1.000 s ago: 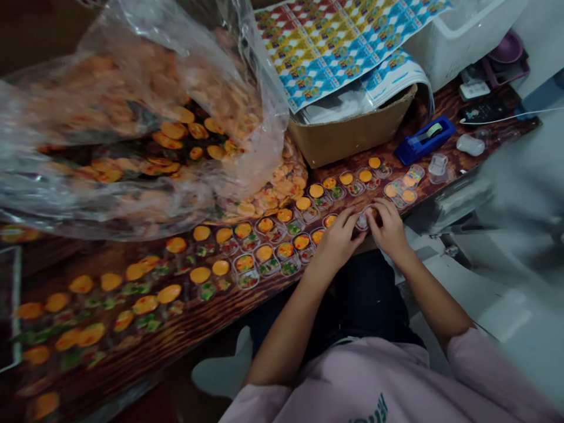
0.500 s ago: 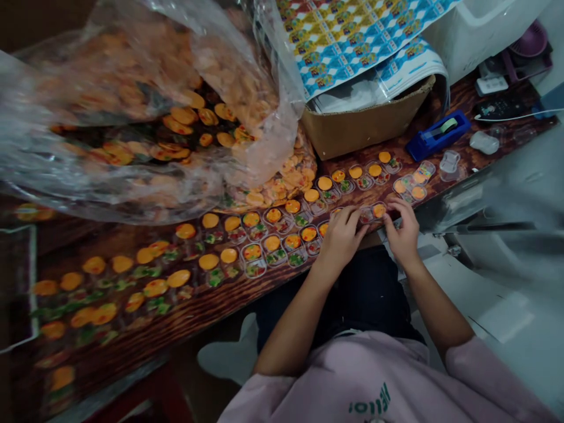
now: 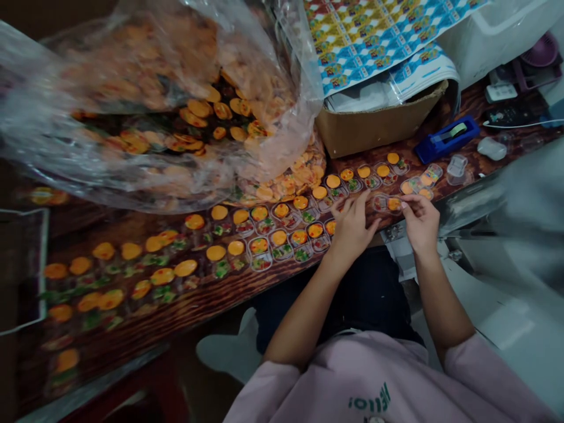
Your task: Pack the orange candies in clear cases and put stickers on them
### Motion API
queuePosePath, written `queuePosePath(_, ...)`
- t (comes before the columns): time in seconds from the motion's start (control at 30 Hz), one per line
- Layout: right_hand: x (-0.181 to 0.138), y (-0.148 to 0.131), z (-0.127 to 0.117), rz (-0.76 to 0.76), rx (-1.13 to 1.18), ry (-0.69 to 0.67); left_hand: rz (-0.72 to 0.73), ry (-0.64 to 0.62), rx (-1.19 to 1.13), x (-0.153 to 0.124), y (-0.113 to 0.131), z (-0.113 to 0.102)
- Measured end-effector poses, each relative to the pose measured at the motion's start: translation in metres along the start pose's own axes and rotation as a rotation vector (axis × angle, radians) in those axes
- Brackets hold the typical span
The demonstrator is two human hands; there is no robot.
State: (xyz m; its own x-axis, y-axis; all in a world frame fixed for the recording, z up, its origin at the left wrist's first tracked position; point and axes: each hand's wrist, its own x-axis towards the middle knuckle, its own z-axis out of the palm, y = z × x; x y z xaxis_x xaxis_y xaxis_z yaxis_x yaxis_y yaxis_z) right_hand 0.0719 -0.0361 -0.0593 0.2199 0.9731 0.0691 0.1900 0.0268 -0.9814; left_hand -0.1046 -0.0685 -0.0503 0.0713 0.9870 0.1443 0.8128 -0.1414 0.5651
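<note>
My right hand [image 3: 422, 224] pinches the right end of a small clear plastic case [image 3: 380, 204], which has an orange disc [image 3: 393, 204] in one half. My left hand [image 3: 352, 228] lies over the near row of similar cases, its thumb and fingers apart; its fingertips partly cover the cases below. To its left run two rows of opened clear cases [image 3: 279, 245], each with an orange disc and green and red bits. Several more cases [image 3: 422, 182] with orange discs lie together just beyond my right hand.
A large clear plastic bag [image 3: 282, 147] full of orange discs fills the back left. A cardboard box [image 3: 381, 129] holds printed sticker sheets [image 3: 379, 41]. At the right are a blue tape dispenser [image 3: 447, 139], loose clear pieces [image 3: 492, 148] and a dark remote [image 3: 509, 113].
My right hand has moved right, away from my left, along with the case in its fingers. My left hand has shifted slightly right and its fingers have spread. The camera view has shifted a little.
</note>
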Motion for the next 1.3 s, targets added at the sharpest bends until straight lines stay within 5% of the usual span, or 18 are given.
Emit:
queuePosePath(0.23,0.005,-0.015,-0.038,0.073,0.294,0.051,0.006,-0.007,-0.021,0.014,0.014,0.009)
queuePosePath(0.4,-0.001,-0.009,-0.054,0.134,0.303,0.102,-0.024,-0.038,-0.015,0.017,0.02,0.017)
queuePosePath(0.7,-0.012,0.008,-0.025,0.024,0.046,0.068,-0.005,-0.077,-0.06,0.017,0.02,0.021)
queuePosePath(0.93,0.0,0.012,-0.007,0.024,-0.055,0.036,0.084,0.043,-0.238,0.017,0.003,0.019)
queuePosePath(1.1,0.002,0.012,0.002,-0.008,-0.173,0.035,0.182,-0.103,-0.133,0.026,-0.002,0.01)
queuePosePath(1.3,-0.006,0.01,0.002,-0.282,-0.645,0.009,0.224,-0.226,0.016,0.039,0.005,-0.001)
